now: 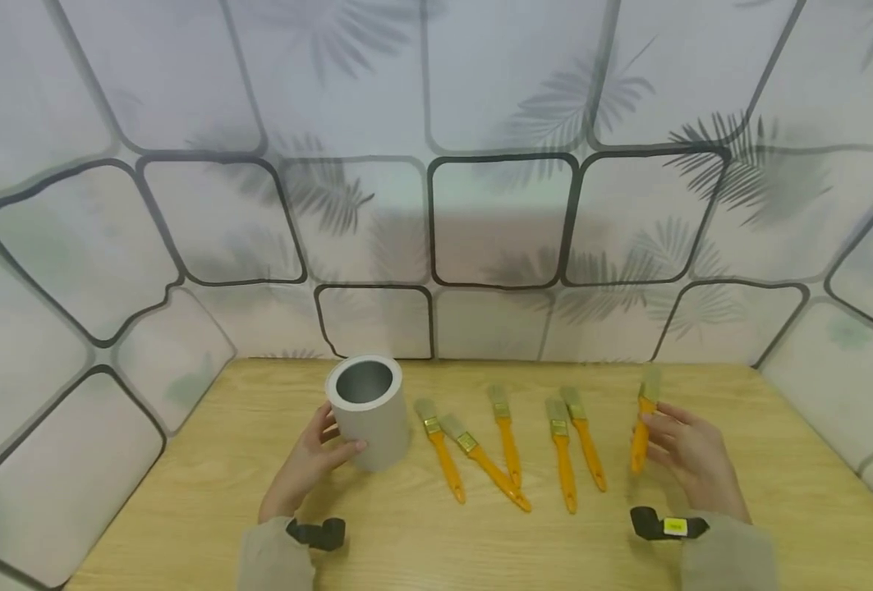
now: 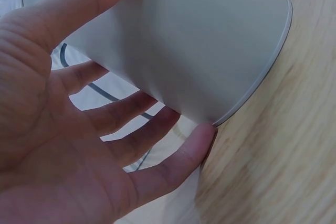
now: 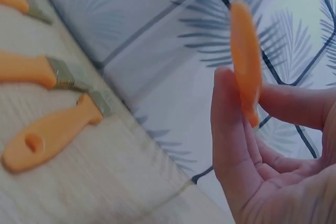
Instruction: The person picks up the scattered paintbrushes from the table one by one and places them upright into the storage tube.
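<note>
On the left my left hand [image 1: 305, 464] holds a light grey cylindrical canister [image 1: 377, 435], thumb on its near side and fingers round its far left side. The canister stands upright, its top uncovered and its dark inside showing. In the left wrist view the little finger's tip touches the lower edge of the canister [image 2: 210, 40]. At the right, a paintbrush [image 1: 640, 443] with an orange handle is pinched between thumb and fingers of my right hand [image 1: 698, 464], bristles pointing up and away. The right wrist view shows the raised brush's handle [image 3: 244, 51] end-on, its bristles hidden.
Several more orange-handled paintbrushes lie between the hands on the wooden table [image 1: 480, 550], bristles toward the back. Two of them, a slanted brush [image 1: 491, 472] and the brush beside it [image 1: 508, 443], meet at their handle ends. A patterned curtain-like backdrop [image 1: 503, 222] rises behind the table.
</note>
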A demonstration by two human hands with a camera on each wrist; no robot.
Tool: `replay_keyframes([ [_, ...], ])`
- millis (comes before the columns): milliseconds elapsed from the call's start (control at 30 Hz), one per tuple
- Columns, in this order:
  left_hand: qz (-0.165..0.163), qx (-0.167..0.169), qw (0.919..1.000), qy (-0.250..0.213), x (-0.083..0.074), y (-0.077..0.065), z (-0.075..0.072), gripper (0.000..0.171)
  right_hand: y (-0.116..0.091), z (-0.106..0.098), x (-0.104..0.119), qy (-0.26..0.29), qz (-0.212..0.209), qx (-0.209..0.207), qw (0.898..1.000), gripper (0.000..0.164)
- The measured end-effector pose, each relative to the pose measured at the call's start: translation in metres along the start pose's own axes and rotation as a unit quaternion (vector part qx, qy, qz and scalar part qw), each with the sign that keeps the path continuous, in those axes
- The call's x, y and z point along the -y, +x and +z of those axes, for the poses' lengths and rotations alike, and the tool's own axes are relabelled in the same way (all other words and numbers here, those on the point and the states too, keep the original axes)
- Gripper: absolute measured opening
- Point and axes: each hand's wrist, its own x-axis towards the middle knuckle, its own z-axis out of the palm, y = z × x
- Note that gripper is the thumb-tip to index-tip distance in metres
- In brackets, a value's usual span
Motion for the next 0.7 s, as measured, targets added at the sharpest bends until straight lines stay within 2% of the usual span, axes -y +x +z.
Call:
replay_keyframes([
  [133, -0.008, 0.001, 1.0, -0.006, 0.0, -0.001, -0.001, 0.089, 0.001, 0.007, 0.008, 0.038, 0.014, 0.0, 0.999, 0.087],
  [233, -0.007, -0.002, 1.0, -0.003, 0.0, 0.0, -0.001, 0.089, 0.004, 0.013, 0.012, 0.054, 0.006, 0.002, 0.999, 0.086],
  [467, -0.014, -0.014, 0.9998, -0.009, 0.0, 0.0, -0.001, 0.087, 0.007, 0.036, 0.018, 0.094, -0.013, 0.021, 0.995, 0.034],
  [533, -0.014, -0.015, 0.9997, -0.014, 0.0, 0.0, -0.001, 0.087, 0.007, 0.045, 0.019, 0.105, -0.024, 0.024, 0.994, 0.028],
  [700, -0.007, -0.016, 0.9996, -0.023, 0.001, 0.001, 0.0, 0.086, 0.006, 0.069, 0.021, 0.111, -0.051, 0.036, 0.992, 0.025],
])
